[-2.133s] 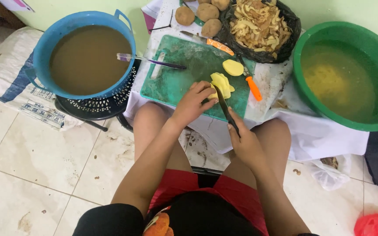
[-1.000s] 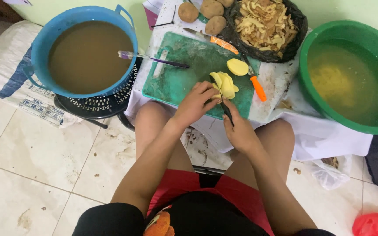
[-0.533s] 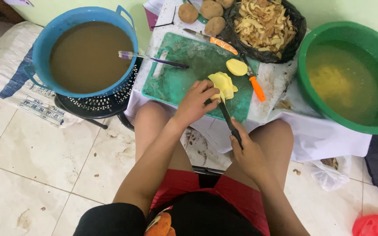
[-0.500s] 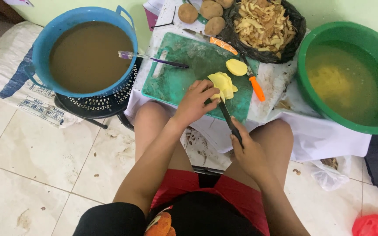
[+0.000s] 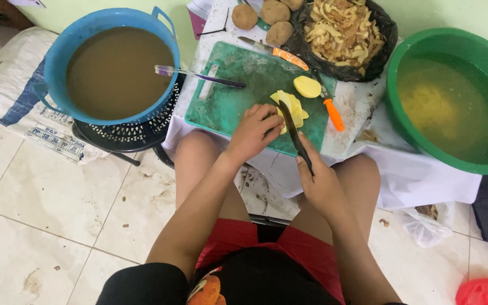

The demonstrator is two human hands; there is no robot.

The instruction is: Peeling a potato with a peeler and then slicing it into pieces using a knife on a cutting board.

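Observation:
My left hand (image 5: 253, 133) presses a stack of yellow potato slices (image 5: 292, 107) onto a green cutting board (image 5: 238, 93). My right hand (image 5: 318, 182) grips the handle of a dark knife (image 5: 294, 134) whose blade lies across the slices. A peeled potato half (image 5: 306, 86) rests on the board just beyond the slices.
A blue basin of brown water (image 5: 113, 68) with a toothbrush (image 5: 196, 74) sits at left. At right stands a green basin (image 5: 450, 93) holding water and cut potato. At the back are a black bag of peelings (image 5: 343, 35), unpeeled potatoes (image 5: 266, 15), an orange-handled knife (image 5: 280, 54) and an orange peeler (image 5: 331, 110).
The knife has moved forward and back across the slices; now its blade reaches further over the stack than half a second ago. My left hand stays on the slices.

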